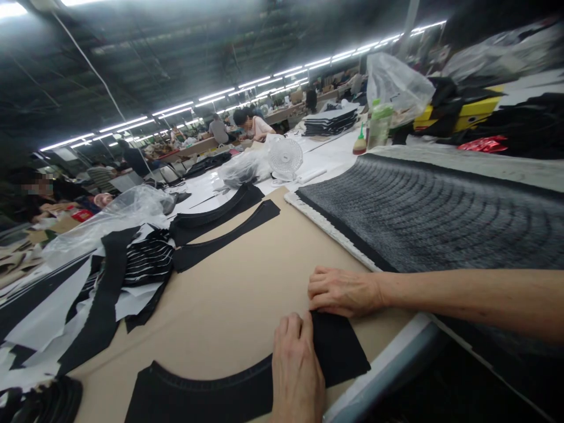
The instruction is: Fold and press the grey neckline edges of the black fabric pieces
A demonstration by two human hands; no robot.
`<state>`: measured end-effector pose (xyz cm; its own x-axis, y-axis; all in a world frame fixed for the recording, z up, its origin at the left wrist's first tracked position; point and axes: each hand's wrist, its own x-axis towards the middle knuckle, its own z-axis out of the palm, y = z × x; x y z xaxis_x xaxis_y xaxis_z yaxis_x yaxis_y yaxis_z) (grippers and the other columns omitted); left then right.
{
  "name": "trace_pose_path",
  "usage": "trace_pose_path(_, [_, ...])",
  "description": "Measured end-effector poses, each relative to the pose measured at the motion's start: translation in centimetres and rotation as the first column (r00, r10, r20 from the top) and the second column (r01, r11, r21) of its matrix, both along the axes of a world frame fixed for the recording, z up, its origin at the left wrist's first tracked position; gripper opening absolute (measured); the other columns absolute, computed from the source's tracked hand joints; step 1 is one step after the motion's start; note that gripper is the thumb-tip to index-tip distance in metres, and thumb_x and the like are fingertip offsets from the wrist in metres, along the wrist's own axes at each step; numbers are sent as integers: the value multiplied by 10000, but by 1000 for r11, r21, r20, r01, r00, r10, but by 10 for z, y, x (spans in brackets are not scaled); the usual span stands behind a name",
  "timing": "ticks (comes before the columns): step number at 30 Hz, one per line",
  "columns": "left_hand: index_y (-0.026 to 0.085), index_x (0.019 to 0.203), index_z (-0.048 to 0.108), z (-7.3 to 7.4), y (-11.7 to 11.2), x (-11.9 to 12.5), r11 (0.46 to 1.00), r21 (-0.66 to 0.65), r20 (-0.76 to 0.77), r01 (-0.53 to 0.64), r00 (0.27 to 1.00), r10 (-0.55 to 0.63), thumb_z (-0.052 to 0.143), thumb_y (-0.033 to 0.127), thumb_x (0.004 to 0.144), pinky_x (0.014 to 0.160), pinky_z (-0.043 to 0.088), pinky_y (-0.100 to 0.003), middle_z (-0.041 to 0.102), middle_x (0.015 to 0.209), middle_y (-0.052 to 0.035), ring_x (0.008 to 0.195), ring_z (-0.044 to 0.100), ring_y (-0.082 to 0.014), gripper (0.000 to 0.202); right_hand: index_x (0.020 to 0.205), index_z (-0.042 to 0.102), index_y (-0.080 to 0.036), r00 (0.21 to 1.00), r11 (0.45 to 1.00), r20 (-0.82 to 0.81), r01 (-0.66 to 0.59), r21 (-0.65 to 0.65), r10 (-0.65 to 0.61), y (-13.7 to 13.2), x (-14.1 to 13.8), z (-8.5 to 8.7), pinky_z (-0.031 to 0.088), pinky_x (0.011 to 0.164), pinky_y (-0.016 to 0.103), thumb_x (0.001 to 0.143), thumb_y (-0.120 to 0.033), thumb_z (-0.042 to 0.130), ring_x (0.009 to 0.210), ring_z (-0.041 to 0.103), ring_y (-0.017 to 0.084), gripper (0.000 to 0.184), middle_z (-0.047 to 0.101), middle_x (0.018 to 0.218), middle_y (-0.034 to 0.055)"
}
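Note:
A curved black fabric piece [211,396] lies on the tan board [238,294] in front of me. My left hand [296,367] rests on its middle, fingers pressed together and bent down at the upper edge. Just right of it, my right hand [343,292] has its fingers curled onto the same edge, near the piece's right end. Both sets of fingertips are partly hidden, and the hands nearly touch. Farther up the board are a narrow curved black piece [229,235] and a stack of curved black pieces [215,214].
A dark, mottled sheet-covered panel [440,205] borders the board on the right. Black and white cut pieces [101,294] pile up at left. Behind stand a white fan [285,157], a green bottle [379,124] and a small red-bottomed bottle [360,144]. Co-workers sit farther back.

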<state>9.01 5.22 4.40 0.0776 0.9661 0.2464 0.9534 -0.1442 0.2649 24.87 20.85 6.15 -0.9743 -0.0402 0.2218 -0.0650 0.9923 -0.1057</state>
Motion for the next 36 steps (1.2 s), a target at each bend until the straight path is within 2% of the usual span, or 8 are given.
trace_pose_path(8, [71,1189,604,-13,0,6,976,158,-375,147,924,-78,499,-27,758,782,456,-357,633,1007,-103,868,530,-228,454,1033,600,-163,1000,999,17,-7,40,7,-8,8,2,320,871,402,948,-135,401,875,520,212,218,614,939,78])
trace_pose_path(11, [86,1167,620,-5,2,4,990,77,-302,119,949,-90,515,-9,759,767,452,-367,638,964,-82,835,535,-225,432,1119,574,-175,999,999,16,28,44,-29,-7,9,7,315,876,401,928,-154,467,903,528,215,220,616,959,65])
trace_pose_path(14, [151,1146,635,5,6,1,999,-49,-82,2,997,-6,482,3,797,808,439,-384,631,948,-53,876,538,-227,409,1239,507,-158,995,995,19,97,-9,-97,-2,8,13,327,858,372,865,-210,602,970,528,225,389,607,1033,79])
trace_pose_path(16, [175,1180,617,9,8,2,995,-84,45,-45,998,49,429,-5,835,855,427,-384,621,998,-53,935,528,-224,433,1199,532,-169,993,993,37,111,-42,-109,1,6,16,333,840,355,835,-231,657,977,532,225,390,608,1043,75])
trace_pose_path(19, [186,1218,594,7,12,6,995,-90,127,-48,990,59,401,-34,837,887,427,-359,603,1034,-54,959,516,-209,480,1027,596,-199,995,996,61,82,-40,-79,4,5,16,336,800,338,837,-227,665,932,544,209,203,620,975,45])
trace_pose_path(24, [140,1217,600,-8,15,10,997,-67,-31,30,999,-33,451,-39,819,850,473,-359,613,987,-60,906,526,-217,461,999,608,-205,997,999,68,35,-38,-33,5,9,12,330,858,353,896,-196,556,907,546,193,115,626,936,41])
trace_pose_path(30, [64,1252,564,-16,13,10,992,85,-229,97,971,-76,504,-41,778,797,515,-354,622,961,-66,860,541,-213,490,1093,612,-197,997,996,62,50,-72,-45,5,16,9,311,919,379,958,-172,404,911,556,194,249,631,972,75])
trace_pose_path(36, [54,1278,542,-16,11,11,989,120,-223,89,973,-61,521,-60,749,795,520,-350,617,958,-64,849,538,-206,541,1169,599,-178,949,921,64,315,-231,-309,-3,15,14,361,862,342,912,-183,488,918,574,206,280,643,1001,84])
